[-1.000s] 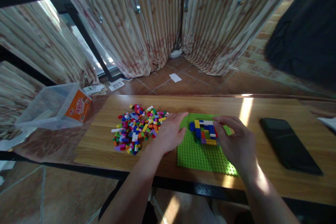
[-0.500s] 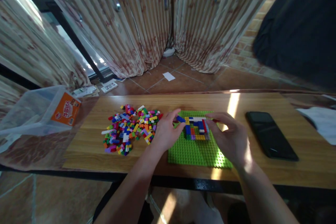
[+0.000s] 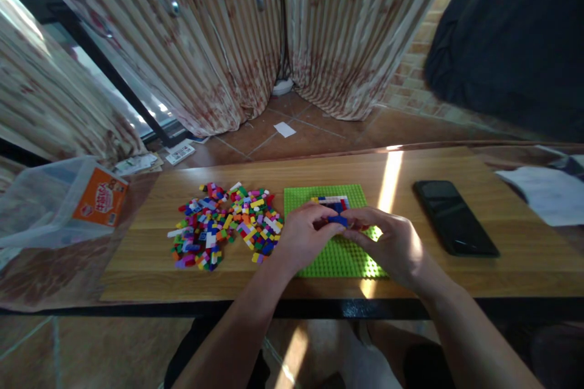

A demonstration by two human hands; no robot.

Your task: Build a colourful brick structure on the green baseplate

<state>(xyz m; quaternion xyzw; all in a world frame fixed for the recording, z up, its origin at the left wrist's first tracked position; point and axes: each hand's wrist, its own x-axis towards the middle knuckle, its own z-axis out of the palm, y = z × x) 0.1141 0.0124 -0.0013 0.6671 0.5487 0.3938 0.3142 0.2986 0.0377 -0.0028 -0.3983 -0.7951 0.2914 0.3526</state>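
A blue brick [image 3: 337, 220] is pinched between the thumb and fingers of my left hand [image 3: 305, 234]. From the other side, the closed fingertips of my right hand [image 3: 395, 242] meet on the same brick. Both hands hover over a light green studded baseplate [image 3: 340, 261]. Behind the fingers, a low structure of coloured bricks [image 3: 332, 200] stands on the plate. Only its far edge shows, with white, yellow, blue and red pieces; my hands cover the remainder.
Left of the plate, loose bricks [image 3: 228, 225] lie in a spread pile on the wooden table [image 3: 141, 279]. A black phone [image 3: 455, 217] rests on the right. Past the table's left end is a clear plastic box [image 3: 55, 200] with an orange label. White paper [image 3: 545, 194] lies beyond the right end.
My left hand has moved right, bringing the blue brick in front of the structure. My right hand has come off the structure's right side and onto the brick. The camera view has shifted slightly.
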